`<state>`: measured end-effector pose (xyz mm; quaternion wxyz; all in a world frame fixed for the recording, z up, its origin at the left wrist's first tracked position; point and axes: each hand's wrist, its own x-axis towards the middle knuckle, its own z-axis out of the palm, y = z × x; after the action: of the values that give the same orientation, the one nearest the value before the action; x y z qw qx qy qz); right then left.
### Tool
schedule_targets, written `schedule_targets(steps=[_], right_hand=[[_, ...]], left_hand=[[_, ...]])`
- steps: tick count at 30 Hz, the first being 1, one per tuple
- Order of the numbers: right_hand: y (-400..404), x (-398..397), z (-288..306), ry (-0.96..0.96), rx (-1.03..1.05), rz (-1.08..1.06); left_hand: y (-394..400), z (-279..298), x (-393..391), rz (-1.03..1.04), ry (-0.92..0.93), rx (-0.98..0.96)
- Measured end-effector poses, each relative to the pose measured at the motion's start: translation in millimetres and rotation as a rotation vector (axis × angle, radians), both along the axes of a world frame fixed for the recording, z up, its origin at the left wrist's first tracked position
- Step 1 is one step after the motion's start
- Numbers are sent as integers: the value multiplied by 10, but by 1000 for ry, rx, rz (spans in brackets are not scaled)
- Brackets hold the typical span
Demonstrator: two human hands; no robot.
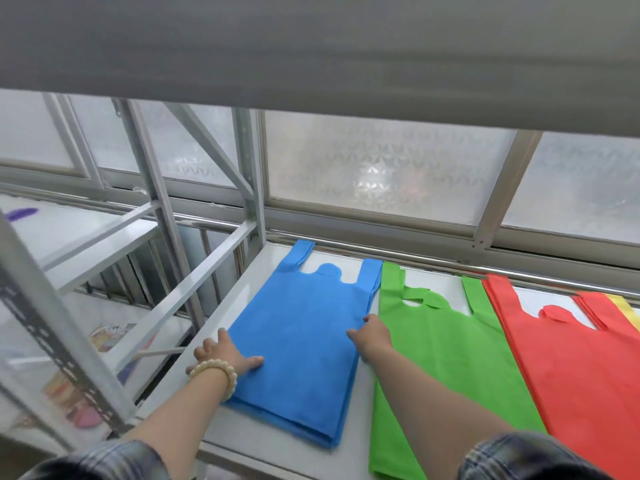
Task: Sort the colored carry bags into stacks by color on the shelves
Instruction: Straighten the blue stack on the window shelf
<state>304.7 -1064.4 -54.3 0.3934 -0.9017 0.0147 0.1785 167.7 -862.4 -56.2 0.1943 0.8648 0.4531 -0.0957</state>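
A stack of blue carry bags (304, 341) lies flat on the white shelf (242, 441), handles toward the window. My left hand (225, 356), with a bead bracelet at the wrist, presses on the stack's left edge, fingers spread. My right hand (372, 336) rests on the stack's right edge, where it meets the green bags (440, 358). To the right of the green stack lie the red bags (571, 368), and a strip of a yellow bag (627, 311) shows at the far right.
An upper shelf board (311, 46) hangs over the view. Grey metal rack posts and braces (166, 216) stand to the left, with another shelf unit (69, 230) beyond. Frosted windows (381, 171) run behind the shelf.
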Motion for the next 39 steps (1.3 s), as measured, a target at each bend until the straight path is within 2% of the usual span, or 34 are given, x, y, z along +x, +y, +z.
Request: schedule_targets(steps=[3,6,8,15,20,27,31,35,39], right_hand=[[110,23,-23,13,-12,-123],[171,84,-34,67,-43,-157],[176,103,-32,95,-124,-112],[132,156,-86,133,-304,30],[87,139,13,132,-454,154],[118,100,236,105,-614,276],[86,185,161,62,-596,248],[52,235,-17,38,-454,52],[50,249,-31,45,-421,40]], left_hand=[[72,-3,-59,-18,26,-2],[115,38,-80,12,-41,-101],[147,40,-105,20,-77,-146],[196,-4,-270,-70,-65,-60],[134,53,-273,-77,-83,-132],[63,131,-156,-151,99,-127],[24,131,-98,-120,45,-118],[11,51,-55,-128,-8,-102],[45,70,-12,-158,18,-115]])
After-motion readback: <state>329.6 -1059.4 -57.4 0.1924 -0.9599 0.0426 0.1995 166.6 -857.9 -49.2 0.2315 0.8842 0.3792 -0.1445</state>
